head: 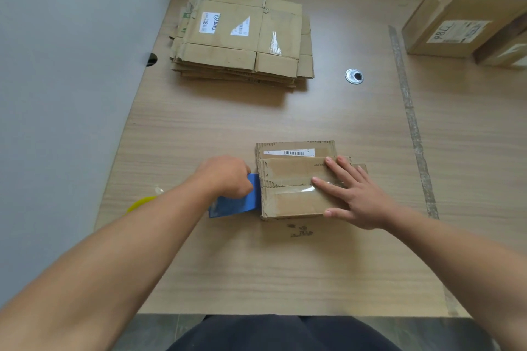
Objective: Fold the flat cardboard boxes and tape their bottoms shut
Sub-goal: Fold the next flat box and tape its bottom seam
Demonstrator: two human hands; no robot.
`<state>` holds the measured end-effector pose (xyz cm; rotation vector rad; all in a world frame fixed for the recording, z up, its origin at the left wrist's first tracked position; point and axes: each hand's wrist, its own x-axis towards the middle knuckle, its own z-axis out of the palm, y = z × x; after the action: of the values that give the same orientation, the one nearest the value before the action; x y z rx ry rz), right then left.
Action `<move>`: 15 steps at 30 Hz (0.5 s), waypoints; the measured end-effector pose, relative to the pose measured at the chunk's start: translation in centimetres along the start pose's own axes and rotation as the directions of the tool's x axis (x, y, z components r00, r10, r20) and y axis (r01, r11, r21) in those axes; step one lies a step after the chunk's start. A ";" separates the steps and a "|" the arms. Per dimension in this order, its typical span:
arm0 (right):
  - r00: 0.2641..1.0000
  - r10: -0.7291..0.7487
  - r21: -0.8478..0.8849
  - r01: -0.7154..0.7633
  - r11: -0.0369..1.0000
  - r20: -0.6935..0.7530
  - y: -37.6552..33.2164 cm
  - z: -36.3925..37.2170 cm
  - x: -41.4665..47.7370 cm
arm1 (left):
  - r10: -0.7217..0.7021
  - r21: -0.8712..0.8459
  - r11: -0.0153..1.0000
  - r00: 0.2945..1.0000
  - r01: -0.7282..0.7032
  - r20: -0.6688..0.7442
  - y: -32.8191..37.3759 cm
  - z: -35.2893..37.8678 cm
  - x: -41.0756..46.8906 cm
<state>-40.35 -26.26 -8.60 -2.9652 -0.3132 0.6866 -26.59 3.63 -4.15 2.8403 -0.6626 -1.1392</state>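
A small cardboard box (pixel 288 179) stands bottom-up on the wooden table (pixel 256 265) in front of me. A strip of clear tape (pixel 296 188) runs along the seam of its bottom flaps. My right hand (pixel 353 194) lies flat with spread fingers on the flaps, over the tape's right end. My left hand (pixel 228 177) grips a blue tape dispenser (pixel 236 202) pressed against the box's left edge. A stack of flat cardboard boxes (pixel 242 37) lies at the back of the table.
Folded cardboard boxes (pixel 467 14) stand at the back right. A metal grommet (pixel 354 76) sits in the tabletop, and a worn tape line (pixel 410 122) runs down the right side. A yellow object (pixel 141 203) peeks out behind my left forearm. A grey wall (pixel 57 94) borders the table's left edge.
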 end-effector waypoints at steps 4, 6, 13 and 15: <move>1.000 0.009 -0.015 -0.009 1.000 0.019 -0.4 -0.7 0.1 | 0.001 -0.055 0.998 1.000 -0.001 0.010 -1.6 -0.6 -0.9; 0.999 0.036 -0.068 -0.035 0.997 0.024 -0.5 -1.2 0.2 | -0.035 -0.070 0.997 0.998 0.032 -0.045 -2.4 -0.7 -1.6; 0.991 0.105 -0.032 -0.108 0.994 -0.081 -4.4 -2.5 -0.3 | -0.258 -0.382 0.911 0.938 0.157 -0.230 -4.7 0.4 -5.0; 0.982 0.059 0.056 -0.049 0.997 -0.180 -7.7 -2.3 0.0 | -0.289 -0.469 0.873 0.917 0.135 -0.274 -4.4 0.9 -6.0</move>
<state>-40.71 -18.85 -5.55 -2.9686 -0.1987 0.4168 -29.38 10.14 -1.59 2.6426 -0.0480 -0.6706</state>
